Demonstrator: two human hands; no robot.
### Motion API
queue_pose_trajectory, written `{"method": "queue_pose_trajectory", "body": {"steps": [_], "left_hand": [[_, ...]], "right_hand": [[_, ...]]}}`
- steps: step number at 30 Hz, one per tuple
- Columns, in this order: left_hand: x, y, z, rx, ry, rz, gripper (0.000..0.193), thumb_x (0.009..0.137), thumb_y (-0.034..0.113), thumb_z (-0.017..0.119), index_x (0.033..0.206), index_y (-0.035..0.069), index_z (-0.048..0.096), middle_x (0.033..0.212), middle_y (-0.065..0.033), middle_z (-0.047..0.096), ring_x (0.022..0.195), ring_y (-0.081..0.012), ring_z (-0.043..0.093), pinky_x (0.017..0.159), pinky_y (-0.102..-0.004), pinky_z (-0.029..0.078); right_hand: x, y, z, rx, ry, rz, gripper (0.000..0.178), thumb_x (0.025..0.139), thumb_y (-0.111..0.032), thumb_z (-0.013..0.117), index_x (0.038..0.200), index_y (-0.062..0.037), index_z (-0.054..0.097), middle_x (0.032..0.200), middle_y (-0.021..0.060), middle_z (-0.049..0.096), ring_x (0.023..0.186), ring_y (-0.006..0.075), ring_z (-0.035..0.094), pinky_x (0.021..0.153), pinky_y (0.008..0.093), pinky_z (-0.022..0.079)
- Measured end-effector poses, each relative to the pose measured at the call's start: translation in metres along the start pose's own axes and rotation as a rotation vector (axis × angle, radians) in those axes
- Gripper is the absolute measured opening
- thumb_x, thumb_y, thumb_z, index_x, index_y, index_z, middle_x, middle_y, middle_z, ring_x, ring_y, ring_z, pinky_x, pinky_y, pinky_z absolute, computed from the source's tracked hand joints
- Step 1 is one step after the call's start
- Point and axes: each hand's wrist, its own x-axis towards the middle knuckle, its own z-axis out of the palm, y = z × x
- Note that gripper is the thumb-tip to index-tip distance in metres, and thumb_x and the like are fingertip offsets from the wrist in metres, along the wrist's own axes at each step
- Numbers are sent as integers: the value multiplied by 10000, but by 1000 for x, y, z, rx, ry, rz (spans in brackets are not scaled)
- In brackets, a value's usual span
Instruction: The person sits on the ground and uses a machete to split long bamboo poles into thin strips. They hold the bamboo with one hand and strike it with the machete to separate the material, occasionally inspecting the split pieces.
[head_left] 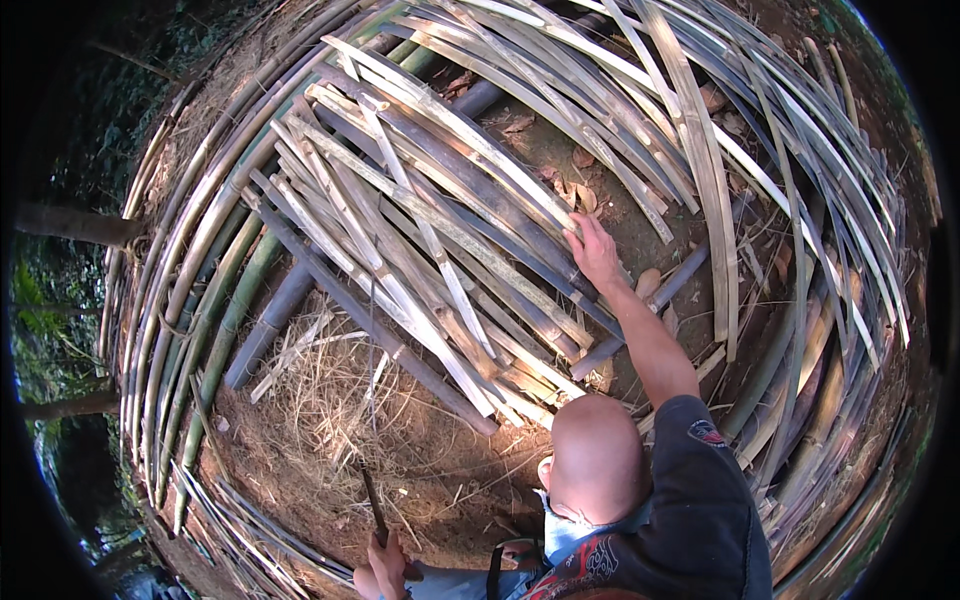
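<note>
Low in the view, my left hand (386,565) is closed round the handle of a long, dark-bladed knife (374,502), its blade pointing away from me over the straw-strewn ground. My right hand (597,252) reaches forward, its fingers bent over the near end of a pale split bamboo strip (500,150). That strip lies along the right side of a pile of split bamboo (400,240), slanting away to the far left. Part of the grip is hidden by the hand itself. My bare knee (597,460) is between my arms.
Bamboo poles (273,308) lie under the pile as supports. Long green and brown poles (215,330) curve along the left. More split strips (715,200) are stacked at the right. Dry shavings (330,385) and dead leaves (577,195) litter the soil.
</note>
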Motion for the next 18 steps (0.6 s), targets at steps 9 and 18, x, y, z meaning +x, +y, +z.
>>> {"method": "queue_pose_trajectory", "body": {"steps": [9, 18], "left_hand": [[4, 2, -3, -53, -19, -9, 192, 918, 183, 619, 951, 19, 525, 579, -36, 501, 395, -143, 497, 352, -296, 403], [1, 0, 0, -32, -1, 31, 198, 905, 181, 631, 941, 17, 527, 569, -33, 490, 393, -132, 480, 353, -287, 386]], "right_hand": [[19, 17, 13, 163, -378, 294, 245, 973, -252, 526, 1030, -50, 652, 871, 228, 675, 847, 397, 658, 747, 467, 514], [15, 16, 24, -68, -220, 290, 257, 927, -303, 590, 1009, -75, 674, 970, 173, 634, 987, 373, 617, 865, 460, 490]]}}
